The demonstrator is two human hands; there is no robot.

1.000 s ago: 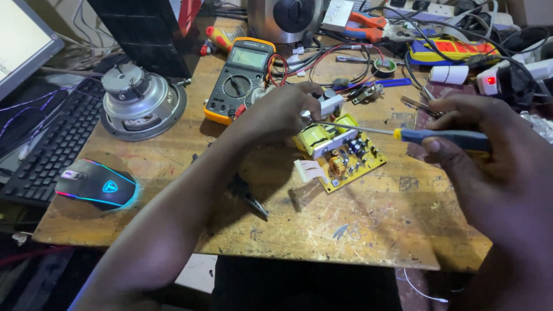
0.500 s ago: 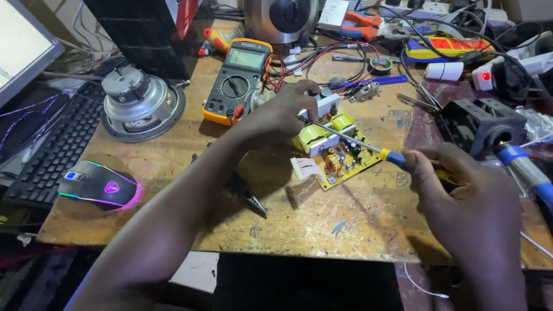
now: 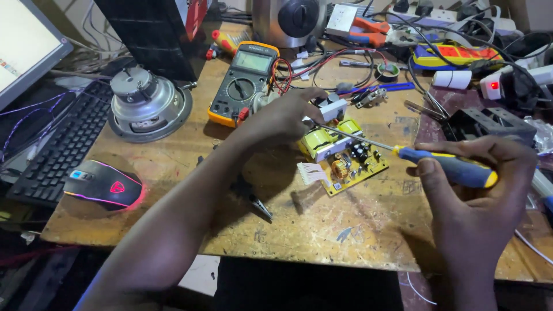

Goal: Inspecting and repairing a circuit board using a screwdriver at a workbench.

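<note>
A: Nearest item first?

B: Right hand [image 3: 478, 196], at 4 o'clock, closed around a screwdriver [image 3: 449, 168] with a blue and yellow handle. Shaft runs toward 10 o'clock.

A: Where does the tip end up?

B: At the circuit board [image 3: 344, 158], near the 2 yellow transformers. Exact contact unclear.

A: Board position?

B: Flat on the wooden bench [image 3: 322, 230], centre, between both hands; white connector at its 8 o'clock edge.

A: Left hand?

B: Left hand [image 3: 282, 118] at the board's 11 o'clock edge, fingers curled down on it, pinning that end.

A: Further back?

B: Multimeter [image 3: 242, 83] at 11 o'clock, touching the left hand. Speaker [image 3: 147, 103] and mouse [image 3: 103, 184] at 9 o'clock.
</note>
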